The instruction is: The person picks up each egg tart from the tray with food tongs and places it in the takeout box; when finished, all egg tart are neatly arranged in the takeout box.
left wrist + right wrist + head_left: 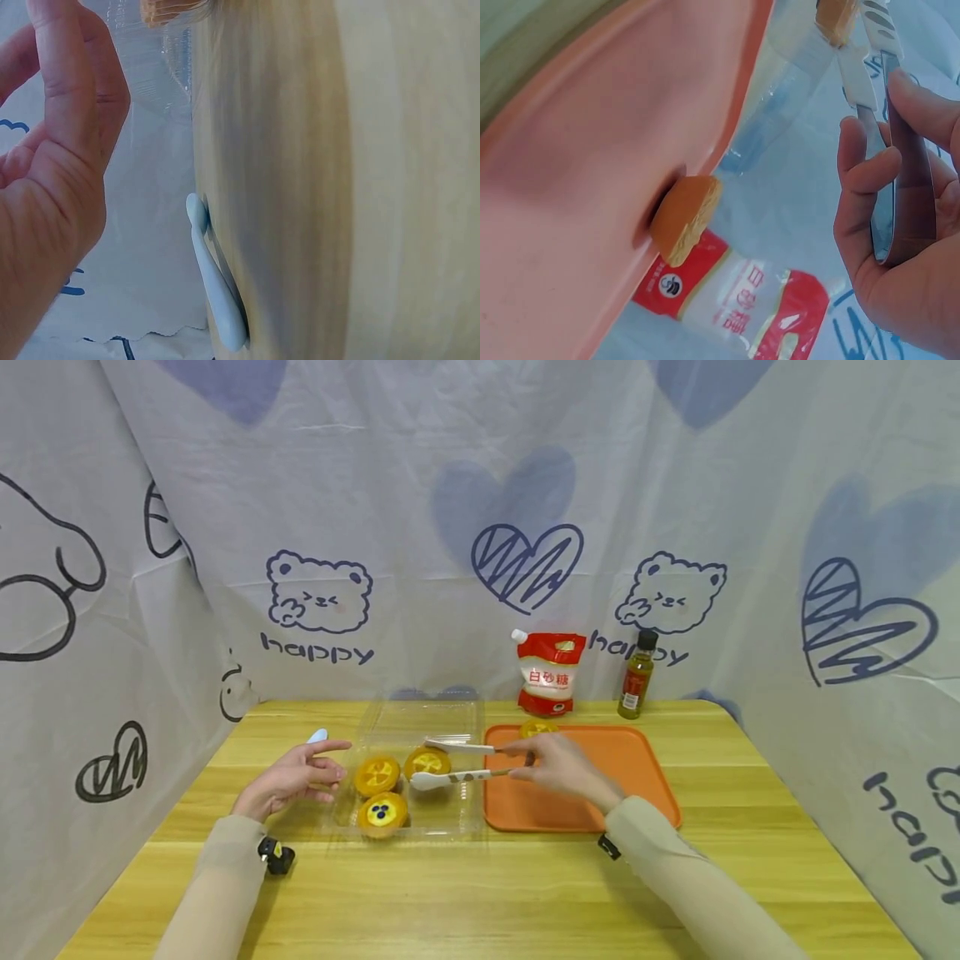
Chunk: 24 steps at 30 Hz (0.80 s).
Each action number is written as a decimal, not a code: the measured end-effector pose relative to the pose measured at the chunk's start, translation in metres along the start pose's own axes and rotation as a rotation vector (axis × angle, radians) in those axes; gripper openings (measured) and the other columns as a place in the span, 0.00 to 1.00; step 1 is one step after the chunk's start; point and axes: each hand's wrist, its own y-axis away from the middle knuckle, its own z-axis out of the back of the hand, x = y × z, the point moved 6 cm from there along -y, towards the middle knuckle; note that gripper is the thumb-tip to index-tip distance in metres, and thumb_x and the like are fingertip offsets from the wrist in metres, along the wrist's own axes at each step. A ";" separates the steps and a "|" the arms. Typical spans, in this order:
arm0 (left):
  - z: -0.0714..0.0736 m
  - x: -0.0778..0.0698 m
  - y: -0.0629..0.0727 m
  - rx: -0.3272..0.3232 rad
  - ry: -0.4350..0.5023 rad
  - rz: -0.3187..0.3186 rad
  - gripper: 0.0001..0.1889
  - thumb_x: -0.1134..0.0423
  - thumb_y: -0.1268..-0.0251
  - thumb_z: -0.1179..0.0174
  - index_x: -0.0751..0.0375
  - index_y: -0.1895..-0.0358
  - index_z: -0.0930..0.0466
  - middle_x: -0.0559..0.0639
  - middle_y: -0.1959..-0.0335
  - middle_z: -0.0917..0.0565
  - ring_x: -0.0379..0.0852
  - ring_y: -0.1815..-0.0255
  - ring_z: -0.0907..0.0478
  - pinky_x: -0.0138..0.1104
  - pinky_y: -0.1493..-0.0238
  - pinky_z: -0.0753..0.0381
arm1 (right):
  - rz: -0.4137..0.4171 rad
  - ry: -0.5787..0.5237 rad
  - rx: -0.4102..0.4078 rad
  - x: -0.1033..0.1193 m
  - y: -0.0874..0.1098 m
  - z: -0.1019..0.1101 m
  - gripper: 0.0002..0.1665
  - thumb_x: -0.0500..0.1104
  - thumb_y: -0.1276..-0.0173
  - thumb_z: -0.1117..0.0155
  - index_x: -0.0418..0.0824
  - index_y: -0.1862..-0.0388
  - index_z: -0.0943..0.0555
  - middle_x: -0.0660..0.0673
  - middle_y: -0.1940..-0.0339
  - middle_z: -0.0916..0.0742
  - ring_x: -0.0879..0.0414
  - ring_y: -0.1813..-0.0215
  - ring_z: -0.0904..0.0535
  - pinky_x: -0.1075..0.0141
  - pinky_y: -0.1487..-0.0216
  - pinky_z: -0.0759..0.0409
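Note:
My right hand (558,766) grips a pair of food tongs (457,777) with white tips and metal arms, thumb on one arm and fingers round the other. The spread tips lie on either side of an egg tart (427,762) over the clear plastic box (457,827). Two more tarts sit at the box's left: a plain-topped tart (377,774) and, nearer me, a tart with blue berries (382,812). Beside the box's left edge hovers my left hand (296,779), its fingers loosely bent and holding nothing.
An orange tray (600,785) stands right of the box, with another tart (686,221) near its back edge. Behind it are a red and white sugar pouch (551,672) and a black-capped bottle (637,677). A pale blue spoon-like utensil (217,285) lies beyond my left hand.

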 end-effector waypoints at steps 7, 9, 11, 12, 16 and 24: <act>0.001 0.002 -0.001 0.000 0.000 -0.001 0.37 0.70 0.31 0.42 0.65 0.23 0.50 0.58 0.60 0.19 0.43 0.68 0.20 0.36 0.66 0.12 | 0.021 0.081 -0.004 0.011 -0.006 -0.006 0.23 0.47 0.38 0.27 0.47 0.43 0.16 0.55 0.69 0.15 0.60 0.69 0.26 0.66 0.71 0.27; 0.001 0.003 -0.002 -0.001 0.000 0.000 0.37 0.70 0.31 0.42 0.64 0.23 0.50 0.58 0.60 0.19 0.43 0.68 0.20 0.36 0.66 0.12 | 0.025 0.085 0.001 0.012 -0.007 -0.007 0.23 0.47 0.38 0.27 0.46 0.43 0.16 0.54 0.70 0.15 0.61 0.70 0.25 0.66 0.73 0.26; 0.001 0.002 -0.002 -0.002 -0.002 0.001 0.37 0.70 0.31 0.42 0.65 0.23 0.51 0.58 0.60 0.19 0.43 0.67 0.20 0.36 0.66 0.12 | 0.030 0.090 0.003 0.013 -0.008 -0.008 0.24 0.47 0.38 0.27 0.46 0.42 0.16 0.54 0.69 0.14 0.62 0.70 0.24 0.67 0.73 0.25; 0.001 0.002 -0.002 -0.004 -0.003 0.002 0.37 0.71 0.31 0.42 0.64 0.23 0.50 0.58 0.60 0.19 0.43 0.67 0.20 0.36 0.66 0.12 | 0.032 0.089 0.003 0.014 -0.008 -0.009 0.24 0.47 0.38 0.27 0.46 0.42 0.17 0.54 0.68 0.13 0.62 0.70 0.24 0.67 0.73 0.25; 0.001 0.002 -0.002 -0.005 -0.006 0.005 0.37 0.70 0.31 0.42 0.64 0.23 0.50 0.58 0.59 0.19 0.43 0.67 0.20 0.36 0.66 0.12 | 0.038 0.097 0.006 0.015 -0.009 -0.009 0.26 0.47 0.39 0.27 0.45 0.42 0.17 0.52 0.65 0.12 0.62 0.69 0.23 0.67 0.73 0.23; 0.001 0.001 -0.002 -0.004 -0.009 0.006 0.37 0.69 0.32 0.41 0.64 0.24 0.50 0.58 0.59 0.19 0.43 0.66 0.20 0.36 0.65 0.12 | 0.010 0.063 0.046 0.014 -0.007 -0.003 0.27 0.46 0.40 0.26 0.47 0.40 0.18 0.52 0.64 0.13 0.60 0.68 0.23 0.65 0.69 0.23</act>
